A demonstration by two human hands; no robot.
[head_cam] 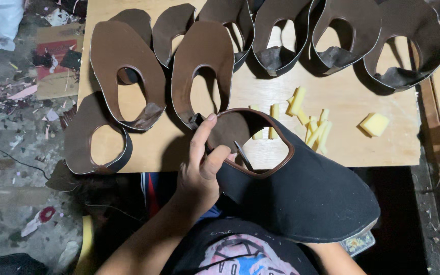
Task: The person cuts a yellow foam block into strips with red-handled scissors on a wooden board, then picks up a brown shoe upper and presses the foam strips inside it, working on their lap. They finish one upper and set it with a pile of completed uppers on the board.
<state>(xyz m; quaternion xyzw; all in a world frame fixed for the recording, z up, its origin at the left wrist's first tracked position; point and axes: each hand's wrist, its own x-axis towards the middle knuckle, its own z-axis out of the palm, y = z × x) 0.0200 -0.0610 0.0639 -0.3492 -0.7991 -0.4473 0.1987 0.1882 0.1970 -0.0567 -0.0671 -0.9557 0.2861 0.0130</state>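
**One upper in hand, eight laid out on the board**

Head view: my left hand (199, 168) is closed on the shoe upper (301, 188) I am working, thumb and fingers pinching its brown-bound opening edge at the near left side. The upper hangs over the front edge of the wooden board (383, 147) and lies across my lap, black lining turned up, with the brown face showing inside the opening. A slim grey metal blade or tool tip (243, 154) shows just inside that opening, beside my fingers. My right hand is hidden beneath the upper; only the forearm shows at the bottom, so I cannot tell whether that hand is holding anything.

As for progress, I judge this piece to be mid-way: its edge is bound all round, yet it stays flat and open. Eight more brown uppers (123, 71) lie in a row along the far and left parts of the board, some overlapping, several already curved up at the heel. Pale yellow strips (314, 127) lie scattered near the middle, and a yellow block (374, 124) sits apart to their right. Whether the laid-out pieces are finished or waiting, I cannot tell.
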